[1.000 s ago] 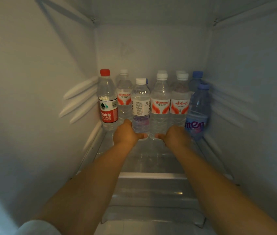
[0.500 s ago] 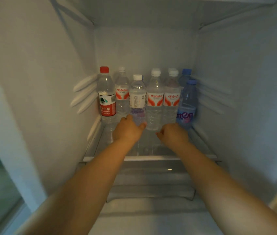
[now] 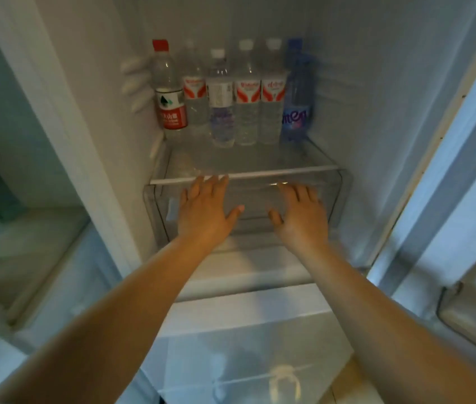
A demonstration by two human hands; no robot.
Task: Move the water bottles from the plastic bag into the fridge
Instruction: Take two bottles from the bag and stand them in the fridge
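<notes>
Fingers (image 3: 212, 183) of both hands were spread and empty near the shelf (image 3: 245, 174), so a careless nudge could topple the upright bottles (image 3: 247, 94).

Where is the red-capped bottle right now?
In the head view, the red-capped bottle stands leftmost on the glass shelf, beside the fridge's left wall.

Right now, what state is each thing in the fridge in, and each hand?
Red-capped bottle: upright, capped, far left of row.
White-capped bottles: upright, capped, mid-row.
Blue bottle: upright, capped, far right.
Glass shelf: holds the row at its back.
Clear drawer: pushed in.
Left hand: open, empty.
Right hand: open, empty.
</notes>
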